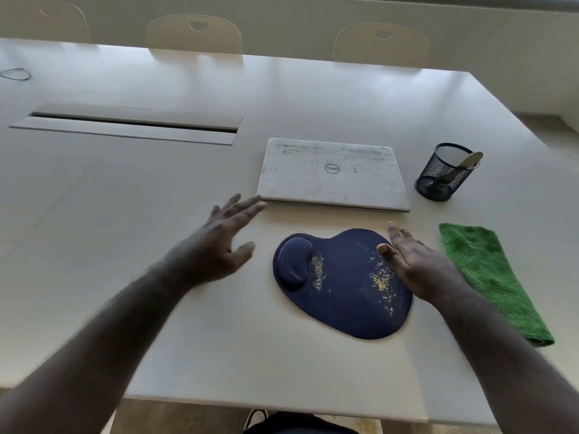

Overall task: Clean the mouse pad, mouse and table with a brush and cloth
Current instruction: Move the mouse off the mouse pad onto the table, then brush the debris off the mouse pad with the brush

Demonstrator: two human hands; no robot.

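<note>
A dark blue mouse pad (341, 286) with a raised wrist rest lies on the white table (156, 245), strewn with yellowish crumbs in two patches. A folded green cloth (492, 277) lies to its right. A black mesh cup (443, 172) at the back right holds a pale brush handle (470, 159). My left hand (219, 242) hovers open left of the pad, fingers spread. My right hand (410, 261) is open, palm up, at the pad's right edge, its thumb over the pad. No mouse is visible.
A closed, smudged silver laptop (332, 175) lies just behind the pad. A long cable slot (131, 123) is set into the table at the back left. Three chairs (194, 34) stand at the far side. The table's near edge runs below my arms.
</note>
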